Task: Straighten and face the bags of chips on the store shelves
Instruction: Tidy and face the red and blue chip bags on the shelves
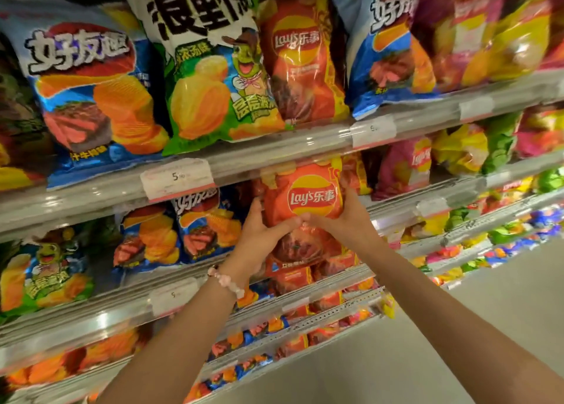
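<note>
An orange-red Lay's chip bag (308, 190) stands upright on the second shelf, logo facing me, its top just under the upper shelf rail. My left hand (262, 236), with a pink bead bracelet at the wrist, grips the bag's left edge. My right hand (345, 217) grips its right edge, fingers curled behind the side. Both thumbs meet on the bag's front below the logo. Behind and below it sit more red Lay's bags (305, 251).
The upper shelf holds a blue chip bag (88, 98), a green-and-white bag (210, 68) and a red Lay's bag (300, 59). Blue bags (207, 220) stand left of my hands, pink and yellow ones (406, 165) to the right. Price-tag rails (177, 176) front each shelf. Floor lies lower right.
</note>
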{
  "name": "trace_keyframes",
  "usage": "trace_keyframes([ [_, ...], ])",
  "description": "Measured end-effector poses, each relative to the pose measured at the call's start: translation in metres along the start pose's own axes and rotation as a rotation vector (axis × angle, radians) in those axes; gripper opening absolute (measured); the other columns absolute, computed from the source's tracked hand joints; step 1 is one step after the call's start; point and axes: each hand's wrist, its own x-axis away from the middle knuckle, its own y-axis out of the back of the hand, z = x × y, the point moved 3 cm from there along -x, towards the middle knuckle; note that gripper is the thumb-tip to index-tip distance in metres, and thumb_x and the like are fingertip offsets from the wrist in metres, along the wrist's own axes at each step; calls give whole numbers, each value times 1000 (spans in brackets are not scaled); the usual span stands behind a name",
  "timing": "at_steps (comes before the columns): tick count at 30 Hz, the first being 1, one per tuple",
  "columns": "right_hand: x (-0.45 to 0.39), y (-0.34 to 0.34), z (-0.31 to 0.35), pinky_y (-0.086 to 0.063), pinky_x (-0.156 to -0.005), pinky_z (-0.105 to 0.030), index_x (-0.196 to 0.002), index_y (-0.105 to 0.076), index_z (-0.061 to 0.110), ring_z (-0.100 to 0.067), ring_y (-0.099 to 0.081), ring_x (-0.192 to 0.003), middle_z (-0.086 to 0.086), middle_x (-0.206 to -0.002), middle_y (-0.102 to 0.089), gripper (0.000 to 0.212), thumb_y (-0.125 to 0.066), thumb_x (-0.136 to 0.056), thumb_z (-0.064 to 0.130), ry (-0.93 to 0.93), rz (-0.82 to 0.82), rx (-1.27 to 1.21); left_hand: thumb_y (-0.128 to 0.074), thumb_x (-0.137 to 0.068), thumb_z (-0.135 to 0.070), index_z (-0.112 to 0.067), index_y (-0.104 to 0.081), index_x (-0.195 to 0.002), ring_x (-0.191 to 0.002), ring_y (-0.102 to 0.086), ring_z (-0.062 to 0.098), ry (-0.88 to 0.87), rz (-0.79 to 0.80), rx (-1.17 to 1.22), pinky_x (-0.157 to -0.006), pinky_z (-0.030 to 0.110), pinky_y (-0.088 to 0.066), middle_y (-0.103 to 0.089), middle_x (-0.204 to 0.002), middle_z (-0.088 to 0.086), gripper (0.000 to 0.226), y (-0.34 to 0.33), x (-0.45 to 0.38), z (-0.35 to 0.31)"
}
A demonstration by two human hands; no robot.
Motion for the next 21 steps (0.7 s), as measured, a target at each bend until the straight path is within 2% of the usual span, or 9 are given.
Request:
trace_keyframes([
  [2,-9,17,-5,-49,-95,-35,-138,-35,14,-14,-60,-107,5,-115,-60,89,-85,-66,28,16,-1,11,-89,-39,-60,-32,-30,-144,-118,-57,17,-16,27,-66,-100,44,-48,-56,-134,-1,124,-14,-8,2],
  [4,-22,35,-10,-49,-93,-32,-137,-39,12,-16,-61,-107,1,-115,-61,84,-84,-67,26,8,-3,8,-91,-47,-49,-25,-32,-143,-117,-57,13,-32,80,-121,-101,39,-47,-58,-128,-4,116,-26,-14,2],
  [7,-42,63,-17,-50,-94,-35,-137,-41,15,-16,-61,-104,1,-114,-62,83,-84,-67,28,5,-12,21,-89,-60,-26,-28,-33,-139,-110,-54,9,-96,48,-269,-85,19,-46,-52,-112,-15,96,-33,-14,-1],
  [9,-55,82,-20,-49,-94,-36,-139,-39,17,-15,-60,-103,4,-112,-61,86,-85,-67,28,19,-36,41,-89,-57,-38,-25,-40,-134,-109,-52,15,-247,-87,-571,-85,22,-44,-49,-115,-10,92,-32,-11,-7],
  [12,-74,100,-24,-49,-95,-38,-140,-37,15,-17,-60,-104,2,-111,-61,87,-84,-67,27,33,-79,15,-82,-59,-54,-18,-41,-138,-124,-32,23,-451,-225,-1138,-106,40,-33,-37,-135,5,96,-36,-10,-12],
  [15,-90,104,-29,-49,-96,-43,-133,-42,14,-19,-61,-104,2,-109,-62,78,-84,-69,25,40,-94,-12,-79,-63,-58,-27,-7,-153,-142,-6,31,-340,-179,-1390,-115,52,-11,-9,-154,14,118,-41,-21,0],
  [17,-98,102,-34,-49,-95,-43,-133,-41,15,-19,-61,-104,1,-110,-62,76,-83,-70,25,34,-76,-23,-77,-67,-56,-32,17,-148,-146,3,35,-277,-152,-1489,-116,54,-5,6,-158,15,127,-43,-27,11],
  [19,-105,98,-41,-49,-97,-42,-135,-40,14,-19,-60,-105,0,-112,-61,76,-82,-71,25,22,-61,-19,-79,-71,-46,-31,25,-143,-146,5,36,-277,-179,-1524,-116,55,-8,11,-158,16,127,-43,-32,17],
  [21,-110,95,-50,-49,-97,-43,-136,-41,13,-21,-60,-107,-3,-115,-61,78,-82,-71,27,-20,-47,-54,-80,-72,-35,-30,23,-143,-147,2,36,-296,-207,-1527,-116,53,-12,8,-159,18,125,-45,-33,16],
])
